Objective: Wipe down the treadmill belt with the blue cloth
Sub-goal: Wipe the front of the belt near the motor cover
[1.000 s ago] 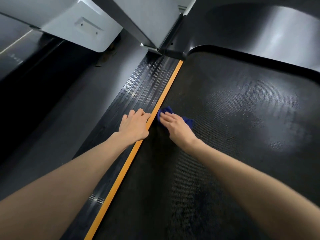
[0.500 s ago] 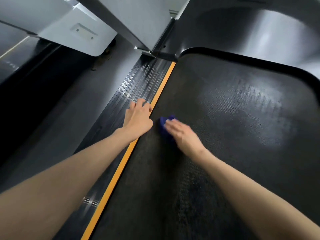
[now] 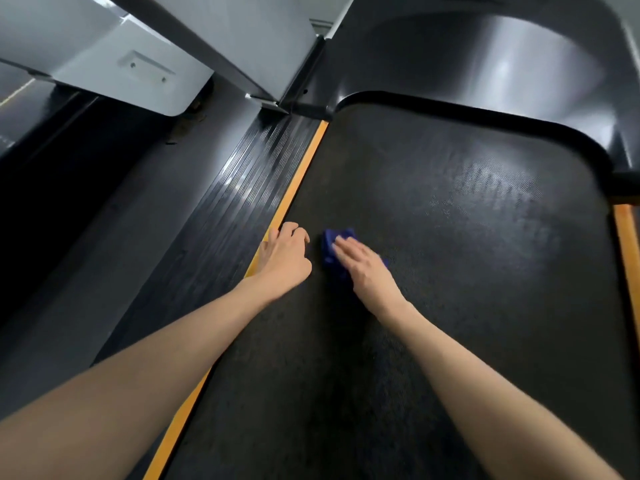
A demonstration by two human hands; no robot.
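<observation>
While forearms reach forward from near edge, left hand (image 3: pixel 285 252) rests at left margin of belt (image 3: pixel 450 244), fingers loosely bent, tips on orange strip (image 3: pixel 294 188), gripping nothing; likely brace for leaning body. Right hand (image 3: pixel 363 268) just beside it, fingers straight and together, pressing cloth (image 3: pixel 332 242) onto belt; flat hand probably spreads wiping pressure. Cloth bunched, near belt's left edge. Beyond: ribbed rail (image 3: pixel 242 188), glossy hood (image 3: pixel 485 64), grey upright (image 3: pixel 214 36). Faint marks in belt glare, unreadable; no brand visible.
</observation>
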